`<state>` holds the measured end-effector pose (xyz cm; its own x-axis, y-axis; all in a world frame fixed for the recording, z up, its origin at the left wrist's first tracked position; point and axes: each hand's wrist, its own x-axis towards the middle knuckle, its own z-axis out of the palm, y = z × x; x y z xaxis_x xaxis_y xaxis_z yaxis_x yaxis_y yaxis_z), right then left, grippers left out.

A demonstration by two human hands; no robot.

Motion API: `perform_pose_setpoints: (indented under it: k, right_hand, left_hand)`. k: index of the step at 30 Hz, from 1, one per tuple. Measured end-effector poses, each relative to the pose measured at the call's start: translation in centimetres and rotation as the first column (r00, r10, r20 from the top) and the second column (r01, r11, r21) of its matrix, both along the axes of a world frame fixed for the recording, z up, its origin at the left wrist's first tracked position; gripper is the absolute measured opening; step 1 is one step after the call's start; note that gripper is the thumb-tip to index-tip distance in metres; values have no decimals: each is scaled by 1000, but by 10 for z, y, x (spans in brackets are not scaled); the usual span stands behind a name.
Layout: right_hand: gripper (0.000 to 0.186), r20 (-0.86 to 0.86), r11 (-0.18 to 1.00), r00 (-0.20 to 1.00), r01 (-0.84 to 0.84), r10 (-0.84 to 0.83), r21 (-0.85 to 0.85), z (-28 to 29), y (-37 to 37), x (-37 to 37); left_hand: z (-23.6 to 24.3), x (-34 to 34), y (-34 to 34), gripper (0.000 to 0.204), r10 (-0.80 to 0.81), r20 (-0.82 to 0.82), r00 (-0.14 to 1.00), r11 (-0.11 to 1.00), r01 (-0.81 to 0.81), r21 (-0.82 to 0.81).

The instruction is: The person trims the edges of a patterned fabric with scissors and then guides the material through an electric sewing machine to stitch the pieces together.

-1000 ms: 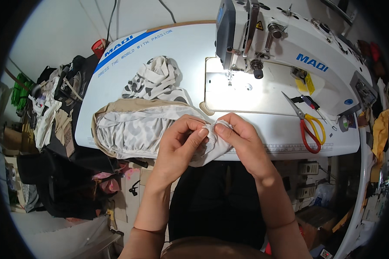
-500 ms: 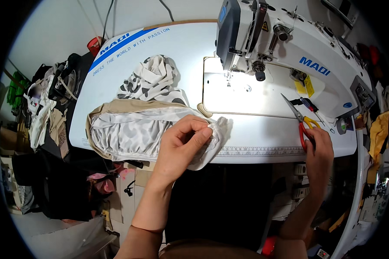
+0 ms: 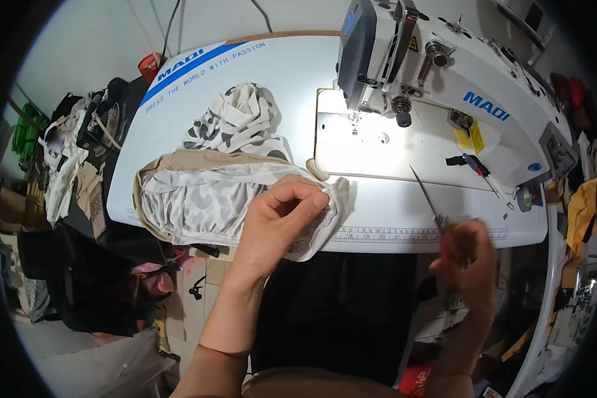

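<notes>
On the tabletop (image 3: 391,205), the gathered pale cloth (image 3: 199,202) lay towards 9 o'clock from centre, its 3 o'clock end pinched by the left hand (image 3: 276,222) between thumb and forefinger. The right hand (image 3: 474,255), blurred, gripped the scissors (image 3: 439,221) near 3 o'clock, tips pointing to 11 o'clock. The step in hand was judged to be readying the scissors while steadying the cloth; the next move called for a firm pinch and blades kept clear of the left hand.
</notes>
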<state>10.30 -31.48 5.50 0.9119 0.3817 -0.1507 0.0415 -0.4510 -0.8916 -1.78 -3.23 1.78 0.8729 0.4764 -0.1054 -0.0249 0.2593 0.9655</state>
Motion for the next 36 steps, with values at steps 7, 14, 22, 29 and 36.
perform_pose_setpoints:
  k: [7, 14, 22, 29, 36]
  right_hand:
    - [44, -204, 824, 808, -496, 554, 273, -25, 16, -28]
    - [45, -356, 838, 759, -488, 546, 245, -19, 25, -27]
    - [60, -437, 858, 739, -430, 513, 280, -15, 28, -29]
    - [52, -477, 886, 748, -371, 462, 278, -16, 32, -34]
    - [31, -584, 895, 679, -314, 444, 317, -25, 30, -35]
  left_hand:
    - [3, 3, -3, 10, 7, -1, 1000, 1000, -7, 3]
    - [3, 3, -3, 9, 12, -1, 1000, 999, -12, 45]
    - [2, 4, -5, 9, 16, 15, 1000, 999, -16, 51]
    - [3, 5, -6, 9, 22, 7, 1000, 998, -22, 63]
    - [4, 6, -7, 9, 34, -2, 999, 998, -34, 62]
